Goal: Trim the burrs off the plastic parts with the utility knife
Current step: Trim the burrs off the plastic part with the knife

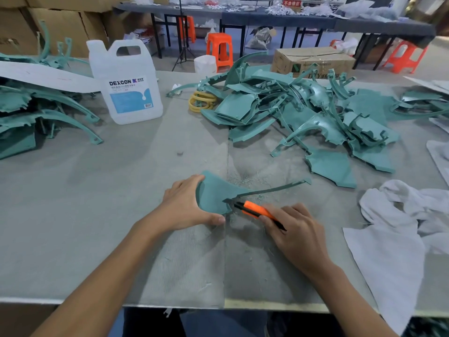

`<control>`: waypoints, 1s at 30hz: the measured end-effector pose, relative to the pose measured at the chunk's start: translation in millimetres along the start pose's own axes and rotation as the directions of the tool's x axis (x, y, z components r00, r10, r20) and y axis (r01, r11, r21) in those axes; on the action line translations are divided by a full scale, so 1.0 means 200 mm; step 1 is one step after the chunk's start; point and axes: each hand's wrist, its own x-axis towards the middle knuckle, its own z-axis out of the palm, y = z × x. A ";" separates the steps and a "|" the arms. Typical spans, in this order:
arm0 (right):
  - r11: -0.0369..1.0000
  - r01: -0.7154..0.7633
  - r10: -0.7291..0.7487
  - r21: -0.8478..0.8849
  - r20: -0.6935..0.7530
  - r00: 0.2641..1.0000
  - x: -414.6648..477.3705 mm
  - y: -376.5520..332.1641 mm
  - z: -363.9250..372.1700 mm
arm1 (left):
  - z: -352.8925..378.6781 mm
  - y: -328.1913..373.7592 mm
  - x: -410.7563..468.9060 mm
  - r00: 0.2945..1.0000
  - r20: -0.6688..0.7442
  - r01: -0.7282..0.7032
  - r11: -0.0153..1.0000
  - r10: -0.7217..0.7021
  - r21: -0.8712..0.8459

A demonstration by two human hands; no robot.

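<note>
Part seemingly pinched between left fingers.

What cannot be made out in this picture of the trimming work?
Head view:
Blade of the utility knife: too small and dark against the teal part to tell contact.
Rear of the knife: hidden under the right hand.
Small print on the jug label: too small.
White cloth: cut off by the right edge.

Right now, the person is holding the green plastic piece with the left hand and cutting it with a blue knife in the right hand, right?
Almost. The head view shows the knife is orange, not blue. The left hand does hold the green plastic piece, and the right hand grips the knife at its edge.
</note>
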 end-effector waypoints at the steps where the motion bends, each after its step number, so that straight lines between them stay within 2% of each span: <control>1: 1.000 0.003 -0.003 -0.003 0.012 1.000 0.00 0.00 0.00 | 0.00 0.00 0.00 1.000 -0.006 -0.002 1.000 0.002 0.006; 4: 0.996 -0.094 0.094 0.000 -0.007 0.996 0.01 0.00 -0.01 | 0.01 0.00 0.00 1.000 0.000 0.004 1.000 -0.004 0.008; 7: 1.000 0.000 0.000 -0.001 0.017 1.000 0.00 -0.01 -0.01 | 0.01 0.00 0.00 1.000 -0.005 0.009 1.000 -0.008 0.022; 11: 0.996 -0.088 0.088 0.002 0.006 0.996 0.01 0.00 -0.01 | 0.02 -0.01 0.01 1.000 0.001 0.015 1.000 -0.015 0.027; 14: 1.000 -0.016 0.016 -0.003 0.029 0.999 0.00 -0.01 -0.01 | 0.01 -0.01 0.01 1.000 -0.004 0.010 0.999 -0.010 0.039; 15: 0.999 -0.034 0.034 -0.015 0.033 0.999 0.01 -0.01 -0.01 | 0.01 -0.01 0.01 1.000 -0.003 0.008 0.999 -0.008 0.051; 18: 0.990 -0.128 0.127 -0.054 -0.012 0.992 0.01 0.00 -0.01 | 0.04 0.02 -0.03 1.000 -0.006 0.031 0.983 -0.031 0.182; 22: 0.996 -0.057 0.055 -0.075 -0.022 0.998 0.01 -0.01 0.00 | 0.12 0.08 -0.11 0.992 -0.112 0.096 0.910 -0.056 0.403; 24: 0.998 -0.017 0.017 -0.057 0.003 1.000 0.01 -0.01 0.00 | 0.13 0.11 -0.09 0.995 -0.099 0.038 0.895 0.007 0.445; 27: 0.999 -0.004 0.004 -0.052 -0.001 1.000 0.01 -0.01 0.00 | 0.14 0.10 -0.05 0.998 0.007 -0.064 0.902 0.067 0.427; 30: 0.996 -0.018 0.016 -0.089 -0.026 1.000 0.01 -0.01 0.01 | 0.18 0.08 -0.04 0.998 -0.003 -0.056 0.926 0.062 0.373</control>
